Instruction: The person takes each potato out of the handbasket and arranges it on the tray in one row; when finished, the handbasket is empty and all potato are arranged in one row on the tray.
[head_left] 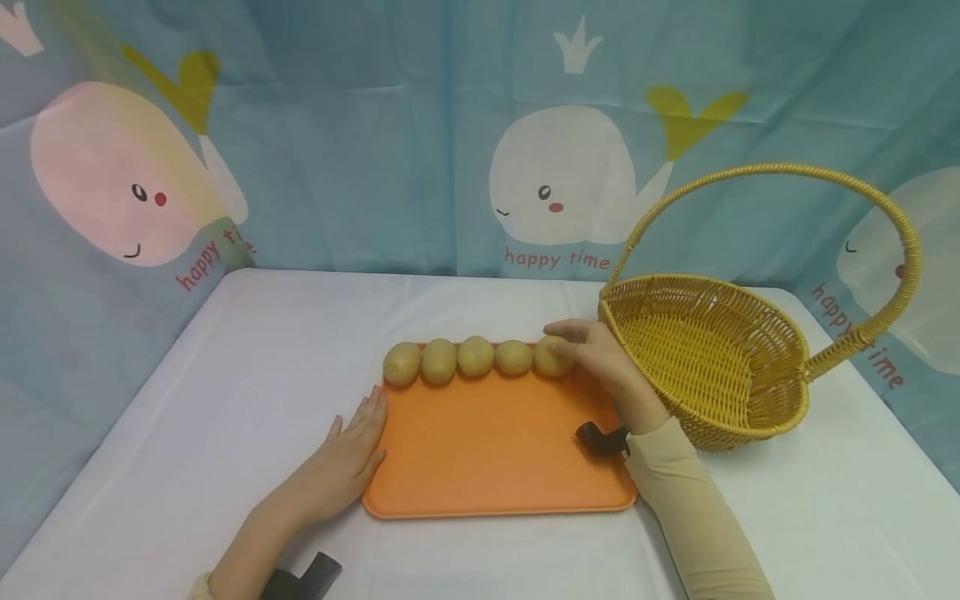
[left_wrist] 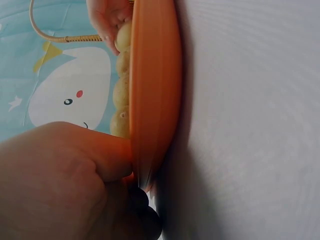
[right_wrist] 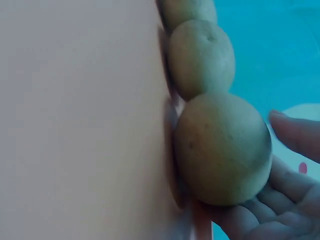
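Note:
Several yellow-brown potatoes (head_left: 476,357) sit in a row along the far edge of an orange tray (head_left: 495,450). My right hand (head_left: 600,358) is at the rightmost potato (right_wrist: 222,150), its fingers curled around the outer side. In the right wrist view the fingers touch it, and the thumb (right_wrist: 297,132) lies close to its other side. My left hand (head_left: 348,454) rests against the tray's left edge with fairly straight fingers. The left wrist view shows the thumb (left_wrist: 112,155) on the tray's rim; the other fingers are mostly hidden there.
To the right of the tray stands a yellow woven basket (head_left: 705,358) with a tall arched handle (head_left: 780,169). A white cloth (head_left: 285,333) covers the table. Blue whale-print curtains (head_left: 360,167) enclose its back and sides. Black wrist devices (head_left: 600,440) protrude near both hands.

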